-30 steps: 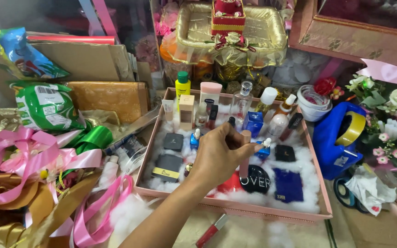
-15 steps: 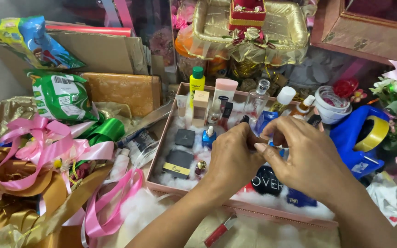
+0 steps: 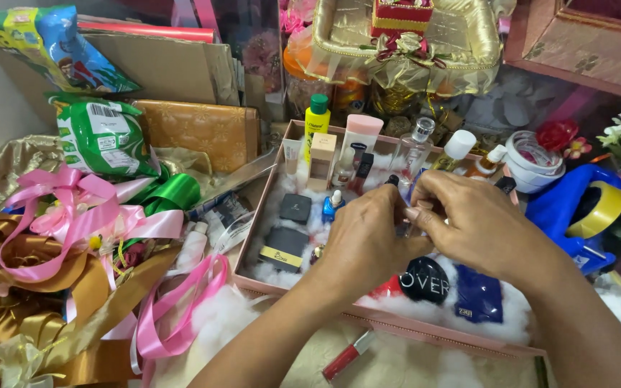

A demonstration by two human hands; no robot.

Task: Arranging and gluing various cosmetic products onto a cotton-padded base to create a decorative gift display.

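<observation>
Cluttered all round, both hands [image 3: 425, 230] pinch something hidden over the pink tray [image 3: 425, 330].

A pale pink tray [image 3: 425, 332] is lined with white fluff [image 3: 411, 302]. Inside it, a round black compact [image 3: 424, 279] with white lettering is seen beside a dark blue sachet [image 3: 478, 294], and two black square cases [image 3: 286, 246] are set to one side. A yellow bottle [image 3: 316, 119] is topped with a green cap, and a peach-pink tube [image 3: 359, 141] is stood next to it. Pink ribbons [image 3: 73, 215], green ribbon [image 3: 174, 192] and gold ribbon [image 3: 8, 266] are heaped together. A blue tape dispenser [image 3: 566, 208] is loaded with a yellow roll. A red lipstick [image 3: 350, 355] is laid outside the tray.
</observation>
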